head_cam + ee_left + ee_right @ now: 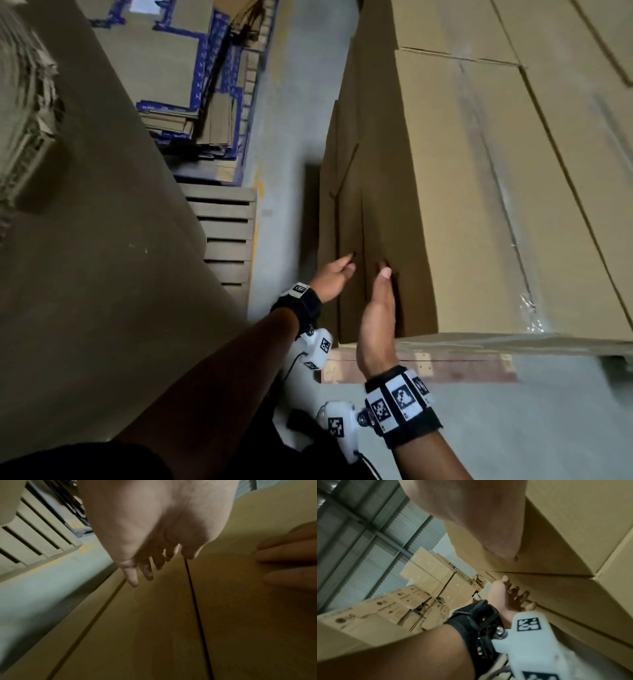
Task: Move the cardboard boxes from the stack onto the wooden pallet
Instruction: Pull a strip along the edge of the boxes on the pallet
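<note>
A tall stack of plain cardboard boxes (479, 171) stands on a reddish wooden pallet (462, 366) at the right. Both hands are at its shaded side face. My left hand (337, 274) has loosely bent fingers (518, 597) touching the cardboard near a vertical seam (193, 595) between two boxes. My right hand (378, 308) lies flat against the neighbouring box, its straight fingers (283, 561) resting on the card. Neither hand holds anything. A grey slatted wooden pallet (226, 236) lies on the floor to the left, also seen in the left wrist view (39, 534).
A big cardboard surface (102, 240) fills the left side and covers part of the grey pallet. Flattened cartons with blue print (191, 85) are piled beyond it. A strip of concrete floor (284, 137) runs between. Stacks of printed boxes (393, 608) rise behind.
</note>
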Demonstrator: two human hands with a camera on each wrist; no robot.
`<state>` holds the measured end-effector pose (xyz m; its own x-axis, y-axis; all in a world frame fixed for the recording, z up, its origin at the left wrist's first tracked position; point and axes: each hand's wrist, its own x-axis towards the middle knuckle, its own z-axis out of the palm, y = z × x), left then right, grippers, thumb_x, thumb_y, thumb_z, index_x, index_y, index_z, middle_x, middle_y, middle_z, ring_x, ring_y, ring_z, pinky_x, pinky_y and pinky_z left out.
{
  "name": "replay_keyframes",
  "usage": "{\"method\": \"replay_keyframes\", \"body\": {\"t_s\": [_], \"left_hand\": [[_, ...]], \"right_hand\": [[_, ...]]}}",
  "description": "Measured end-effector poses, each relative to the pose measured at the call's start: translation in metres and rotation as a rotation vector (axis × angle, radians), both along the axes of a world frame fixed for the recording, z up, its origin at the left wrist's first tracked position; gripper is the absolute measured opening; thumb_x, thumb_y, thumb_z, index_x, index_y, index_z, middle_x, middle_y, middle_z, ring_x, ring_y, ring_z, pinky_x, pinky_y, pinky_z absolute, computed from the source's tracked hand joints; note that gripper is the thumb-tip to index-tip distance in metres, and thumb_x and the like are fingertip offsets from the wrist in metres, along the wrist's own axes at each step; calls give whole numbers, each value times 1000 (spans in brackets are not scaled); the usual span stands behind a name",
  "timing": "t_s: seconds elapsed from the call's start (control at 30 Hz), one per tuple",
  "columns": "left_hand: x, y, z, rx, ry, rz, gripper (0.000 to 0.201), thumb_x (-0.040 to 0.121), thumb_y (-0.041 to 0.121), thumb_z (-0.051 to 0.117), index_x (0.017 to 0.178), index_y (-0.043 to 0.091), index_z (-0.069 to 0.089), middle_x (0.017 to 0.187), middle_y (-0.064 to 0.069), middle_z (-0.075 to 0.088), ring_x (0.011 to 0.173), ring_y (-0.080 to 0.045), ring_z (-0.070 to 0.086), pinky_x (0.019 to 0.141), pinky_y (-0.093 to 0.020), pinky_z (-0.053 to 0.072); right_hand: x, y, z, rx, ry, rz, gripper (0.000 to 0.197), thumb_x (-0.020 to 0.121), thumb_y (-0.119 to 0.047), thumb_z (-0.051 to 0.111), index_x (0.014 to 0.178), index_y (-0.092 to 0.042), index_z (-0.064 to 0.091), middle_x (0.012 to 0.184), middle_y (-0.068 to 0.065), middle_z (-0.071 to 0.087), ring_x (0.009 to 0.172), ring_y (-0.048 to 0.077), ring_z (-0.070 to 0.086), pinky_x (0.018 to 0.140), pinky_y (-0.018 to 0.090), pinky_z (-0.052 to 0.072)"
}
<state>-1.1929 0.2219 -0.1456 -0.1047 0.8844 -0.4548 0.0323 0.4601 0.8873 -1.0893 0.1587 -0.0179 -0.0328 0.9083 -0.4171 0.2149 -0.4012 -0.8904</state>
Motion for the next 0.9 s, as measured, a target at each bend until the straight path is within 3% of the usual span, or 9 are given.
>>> {"method": "replay_keyframes", "body": {"t_s": [0.07, 0.17, 0.3, 0.37, 0.43, 0.57, 0.67, 0.8, 0.9], "left_hand": [[4, 2, -11, -23, -34, 9, 55, 111, 42, 43, 163, 26, 32, 165, -3, 38, 153, -20, 34, 108, -16, 24], [11, 7, -14, -60, -144, 59, 67, 105, 67, 34, 165, 41, 17, 170, 3, 28, 156, -19, 26, 127, -36, 17], [30, 21, -8, -118, -299, 220, 80, 104, 71, 24, 167, 23, 14, 172, 0, 18, 159, -20, 17, 129, -34, 9], [39, 29, -17, -223, -380, 209, 126, 73, 104, 28, 164, 17, 31, 168, -6, 31, 156, -21, 28, 130, -39, 14], [42, 34, -34, -221, -423, 188, 144, 55, 112, 26, 161, 16, 37, 165, -6, 38, 154, -20, 33, 130, -42, 19], [38, 44, -35, -201, -499, 257, 128, 68, 106, 25, 162, 19, 37, 166, -2, 38, 154, -18, 32, 130, -43, 19], [43, 58, -88, -190, -562, 193, 129, 61, 111, 35, 156, 26, 47, 159, 2, 49, 149, -15, 41, 129, -45, 23], [19, 42, -70, -148, -447, 258, 120, 69, 107, 20, 164, 35, 26, 170, 6, 26, 157, -12, 22, 131, -43, 11], [-2, 22, -59, -156, -483, 325, 101, 81, 99, 12, 164, 42, 21, 173, 7, 16, 160, -13, 11, 130, -47, 3]], "right_hand": [[3, 0, -3, -28, 109, 10, 80, 98, -80, 21, 165, -36, 26, 171, -15, 23, 155, -1, 19, 130, 38, 12], [10, 3, -14, -58, 296, 18, 78, 99, -81, 22, 164, -38, 30, 169, -18, 28, 155, -3, 21, 131, 44, 8], [14, 4, -20, -50, 386, 36, 77, 97, -80, 27, 162, -39, 34, 167, -19, 34, 154, -2, 27, 131, 47, 10], [14, 6, -23, -33, 417, 17, 75, 99, -76, 27, 163, -36, 34, 166, -17, 36, 153, 0, 30, 130, 46, 13], [13, 8, -21, -28, 417, 18, 74, 100, -75, 25, 163, -36, 34, 167, -16, 35, 153, 0, 30, 129, 43, 15], [8, 9, -23, -5, 381, -15, 69, 104, -70, 18, 164, -37, 31, 169, -16, 30, 152, -5, 27, 124, 31, 19], [8, 8, -31, 21, 323, -12, 67, 106, -69, 16, 164, -38, 28, 169, -21, 29, 152, -8, 24, 122, 31, 18], [1, 11, -52, -30, 277, -41, 67, 105, -70, 22, 163, -37, 33, 166, -21, 35, 152, -3, 29, 128, 40, 17], [-8, 13, -71, -118, 285, -37, 72, 102, -76, 27, 161, -36, 37, 164, -18, 39, 152, 2, 33, 129, 43, 20]]}}
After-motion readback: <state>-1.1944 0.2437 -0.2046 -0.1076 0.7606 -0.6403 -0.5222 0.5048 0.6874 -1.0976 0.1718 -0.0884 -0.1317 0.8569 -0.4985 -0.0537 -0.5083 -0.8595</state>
